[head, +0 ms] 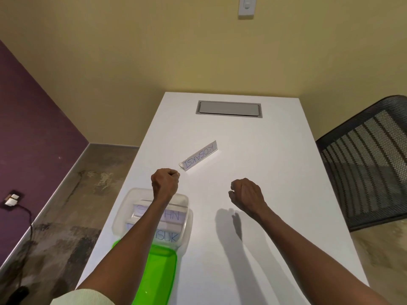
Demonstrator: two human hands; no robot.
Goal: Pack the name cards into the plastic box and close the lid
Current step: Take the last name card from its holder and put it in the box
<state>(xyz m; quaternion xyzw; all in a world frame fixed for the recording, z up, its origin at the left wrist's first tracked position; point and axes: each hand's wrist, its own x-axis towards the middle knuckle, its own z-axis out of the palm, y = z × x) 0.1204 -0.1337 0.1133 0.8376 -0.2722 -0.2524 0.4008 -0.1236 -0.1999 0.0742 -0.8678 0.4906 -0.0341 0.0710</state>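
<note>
Two bare hands hover over a white counter (275, 172), both curled into loose fists with nothing visibly held. The left hand (164, 183) has its grip closed; its forearm reaches out over a clear plastic box (187, 216) that sits near the counter's left edge. The right hand (245, 193) is also closed, fingers tucked under, and it hangs above bare counter to the right of the box, throwing a dark shadow on the surface below it.

One name card (198, 158) lies loose on the counter, just beyond the left hand and apart from it. It is a folded white tent card lying at an angle, with blue hand lettering that reads KOSAKSI, upside down from this viewpoint.

Inside the box, two more cards (171, 225) show through the plastic, one behind the other. Their lettering is partly covered by the left forearm, so only fragments can be read. The box stands open. Its bright green lid (158, 274) lies flat on the counter, touching the near end of the box and running toward the person.

Farther off, a grey rectangular hatch (229, 108) is set into the counter. A black mesh chair (370, 164) stands at the right, and a light switch (247, 6) is on the yellow wall.
</note>
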